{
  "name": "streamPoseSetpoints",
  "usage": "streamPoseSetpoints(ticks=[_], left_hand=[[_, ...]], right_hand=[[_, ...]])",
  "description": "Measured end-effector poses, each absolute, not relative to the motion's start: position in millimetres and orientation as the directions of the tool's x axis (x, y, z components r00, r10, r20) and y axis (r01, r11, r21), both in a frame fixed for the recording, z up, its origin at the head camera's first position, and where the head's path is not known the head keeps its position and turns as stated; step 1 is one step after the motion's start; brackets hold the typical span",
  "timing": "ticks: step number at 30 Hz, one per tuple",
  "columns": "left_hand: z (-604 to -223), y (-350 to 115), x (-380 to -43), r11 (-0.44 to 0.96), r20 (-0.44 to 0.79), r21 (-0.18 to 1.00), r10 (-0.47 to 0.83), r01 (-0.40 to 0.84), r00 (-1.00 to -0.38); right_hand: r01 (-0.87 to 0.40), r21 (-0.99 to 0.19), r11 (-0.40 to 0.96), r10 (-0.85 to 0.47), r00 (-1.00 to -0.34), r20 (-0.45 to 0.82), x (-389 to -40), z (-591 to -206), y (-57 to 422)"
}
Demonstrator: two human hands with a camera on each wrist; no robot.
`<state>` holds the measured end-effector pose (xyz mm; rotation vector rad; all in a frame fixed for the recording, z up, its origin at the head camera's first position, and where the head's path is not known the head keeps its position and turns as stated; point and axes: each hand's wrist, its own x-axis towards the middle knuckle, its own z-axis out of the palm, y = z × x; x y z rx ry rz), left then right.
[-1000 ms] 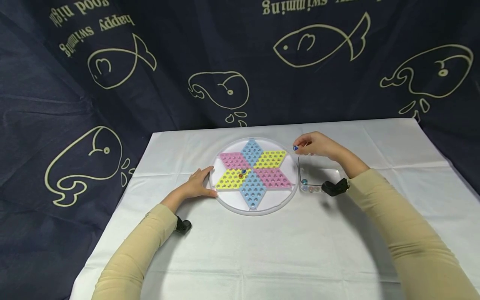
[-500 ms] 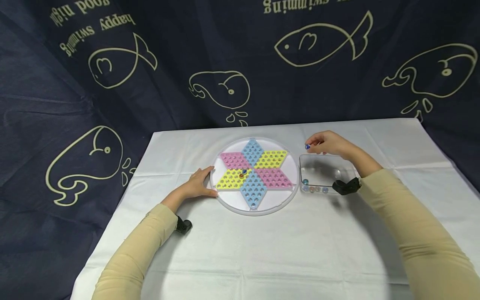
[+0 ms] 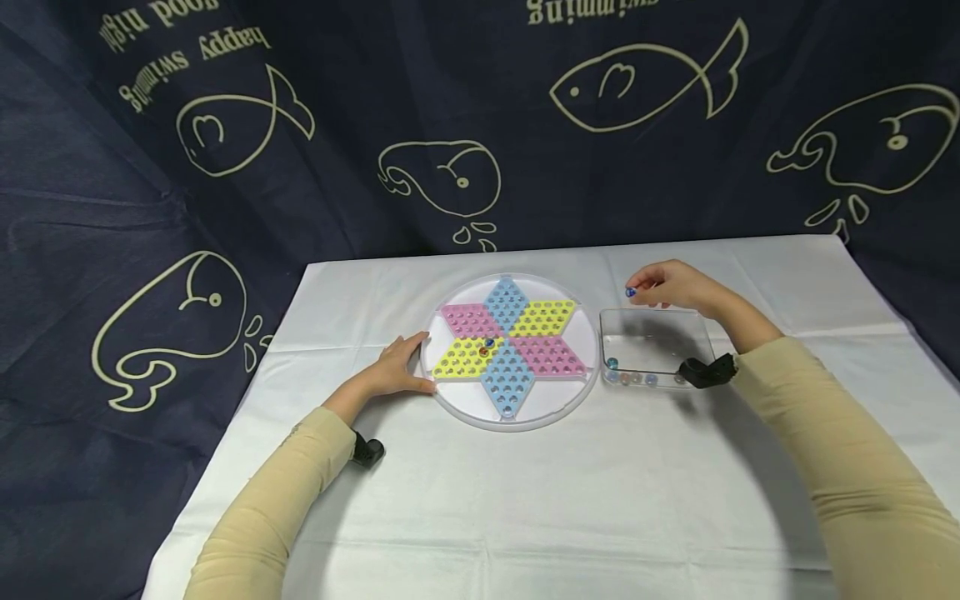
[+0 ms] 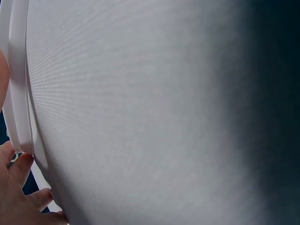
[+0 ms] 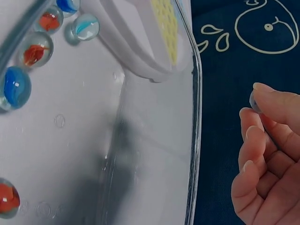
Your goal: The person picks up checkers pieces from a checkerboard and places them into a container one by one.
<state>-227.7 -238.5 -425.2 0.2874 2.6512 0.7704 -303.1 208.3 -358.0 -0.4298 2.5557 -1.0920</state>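
A round white Chinese checkers board (image 3: 558,394) lies on the table, its star in pink, yellow and blue. On its left yellow point sit a blue marble (image 3: 489,342) and a reddish marble (image 3: 483,352). My left hand (image 3: 390,371) touches the board's left rim with spread fingers; in the left wrist view, fingertips meet the white rim (image 4: 21,84). Behind the clear plastic box (image 3: 652,352), my right hand (image 3: 675,285) pinches a blue marble (image 3: 630,292) between thumb and index finger, raised above the cloth. In the right wrist view, the fingers mostly cover that marble.
Several glass marbles (image 5: 35,49) lie along the near and left sides of the box, with a red-orange one (image 5: 7,198) apart from them. White cloth (image 3: 480,500) covers the table. A dark curtain (image 3: 450,100) with fish drawings hangs behind.
My right hand has moved right, carrying the blue marble from near the board's edge to behind the box. The left hand and the board have stayed in place.
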Motion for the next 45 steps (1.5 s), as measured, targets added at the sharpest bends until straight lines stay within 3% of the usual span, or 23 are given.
streamPoseSetpoints(ticks=[26, 45], left_hand=[[-422, -237, -226, 0.840, -0.297, 0.535, 0.285, 0.088, -0.911], [-423, -238, -227, 0.834, -0.281, 0.542, 0.296, 0.103, -0.913]], right_hand=[[-0.159, -0.740, 0.653, -0.417, -0.892, -0.175, -302, -356, 212], [-0.171, -0.777, 0.606, -0.448, -0.880, -0.156, -305, -356, 162]])
